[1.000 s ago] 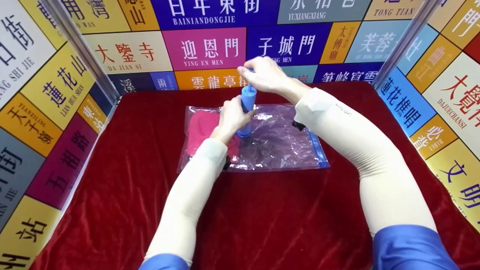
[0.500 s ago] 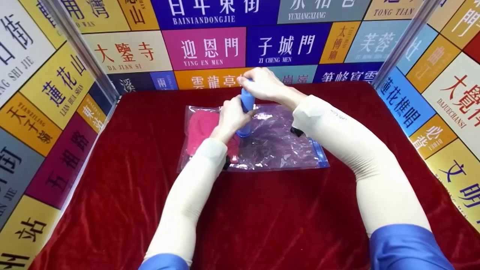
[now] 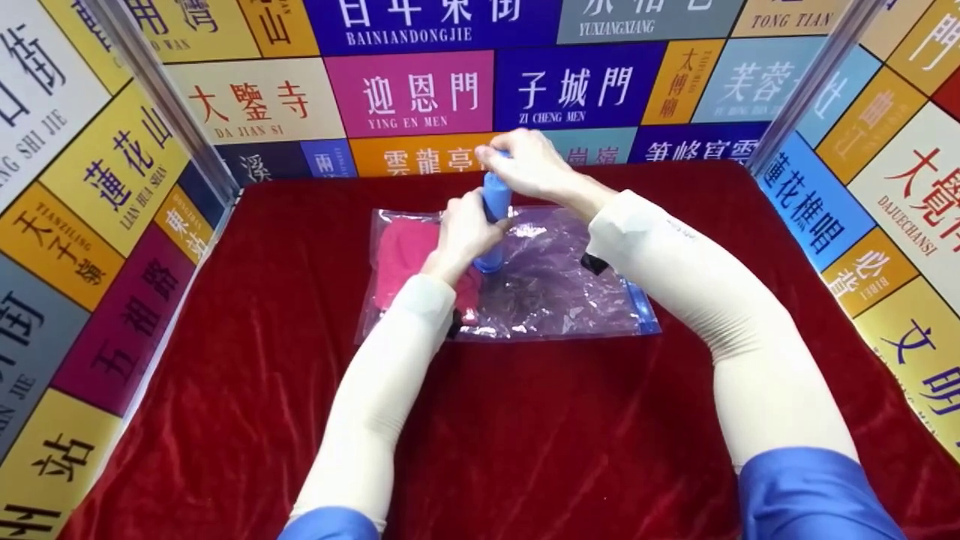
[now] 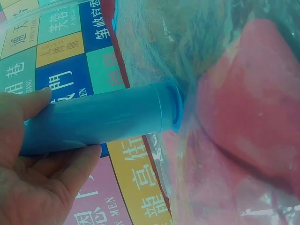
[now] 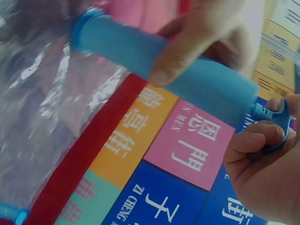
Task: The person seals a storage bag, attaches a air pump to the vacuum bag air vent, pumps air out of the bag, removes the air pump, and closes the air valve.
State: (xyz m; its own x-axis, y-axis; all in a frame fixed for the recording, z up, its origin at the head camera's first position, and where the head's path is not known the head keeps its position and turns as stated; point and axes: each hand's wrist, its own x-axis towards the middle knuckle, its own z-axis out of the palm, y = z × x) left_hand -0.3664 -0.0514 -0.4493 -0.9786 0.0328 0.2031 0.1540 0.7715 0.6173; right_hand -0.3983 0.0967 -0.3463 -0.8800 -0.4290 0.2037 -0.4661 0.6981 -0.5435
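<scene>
A blue hand pump (image 3: 496, 196) stands nearly upright on a clear plastic vacuum bag (image 3: 562, 300). My left hand (image 3: 466, 229) grips the pump's barrel, fingers and thumb wrapped round it. Above, my right hand (image 3: 529, 161) holds the pump's handle (image 5: 281, 124), its fingers curled round it. Only a short length of rod shows between handle and barrel in the right wrist view. At its lower end the pump's rim (image 4: 174, 105) meets the bag. Pink folded cloth (image 3: 405, 255) lies inside the bag's left part, partly hidden by my left hand and forearm.
Dark red velvet cloth (image 3: 555, 420) covers the table. A blue strip (image 3: 641, 307) closes the bag's right edge. Printed panels (image 3: 412, 94) with large characters wall in the back and both sides, with metal posts (image 3: 806, 90) at the corners.
My right hand went down with the pump handle, then rose slightly. My left hand keeps its grip on the barrel, and the bag stays in place.
</scene>
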